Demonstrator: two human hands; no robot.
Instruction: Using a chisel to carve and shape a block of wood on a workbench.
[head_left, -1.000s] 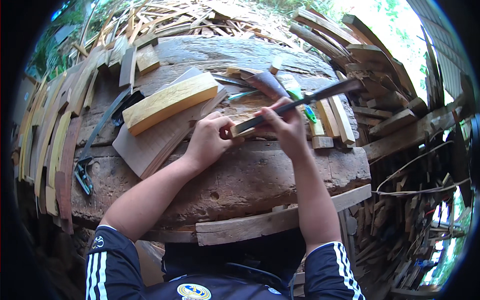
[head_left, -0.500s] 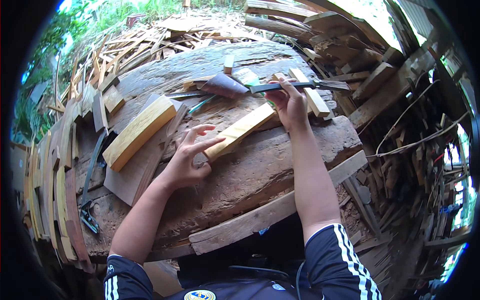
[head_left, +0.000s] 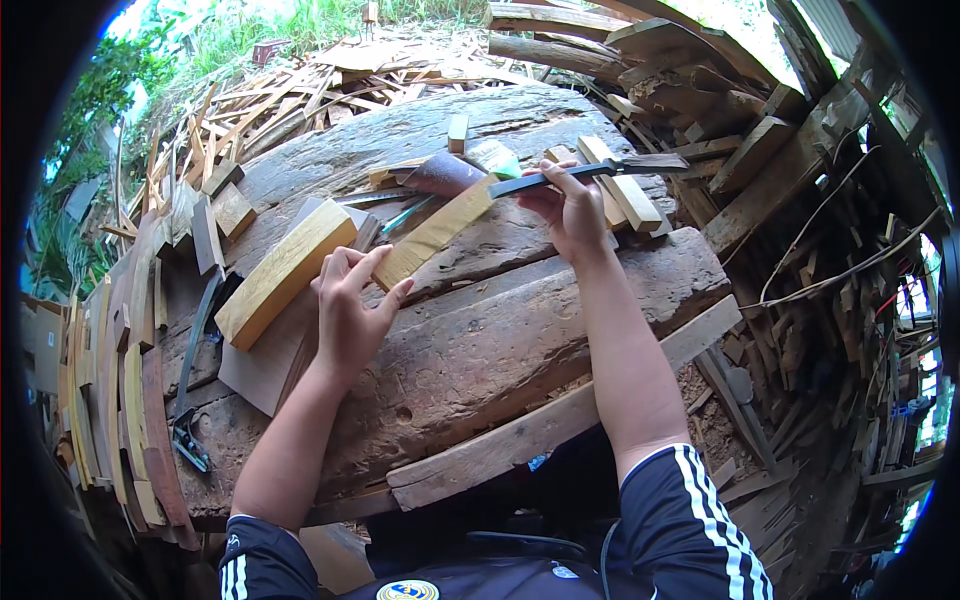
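My left hand [head_left: 352, 305] is closed on the near-left end of a yellowish wooden strip [head_left: 438, 236], thumb on one side and fingers on the other. The strip slants up to the right. My right hand [head_left: 570, 205] grips a long, dark, flat-bladed hand tool [head_left: 515, 185]; whether it is a chisel or a file I cannot make out. Its left tip meets or overlaps the strip's far end, and its grey-brown end points right. Left of my left hand lies a thicker yellow wooden block [head_left: 285, 270] on a thin brown board [head_left: 268, 365].
A worn timber bench [head_left: 480, 340] carries all this. Behind the strip are a rolled brown sheet [head_left: 445, 174] and a small upright block [head_left: 458, 133]. Pale wood pieces [head_left: 625, 185] lie beyond my right hand. A bow-framed saw [head_left: 195, 345] is at left. Scrap wood [head_left: 700, 80] is piled around.
My left hand has closed on the wooden strip, which is now lifted up and to the left. The tool in my right hand has tilted, its left tip lower, and come to the strip's far end.
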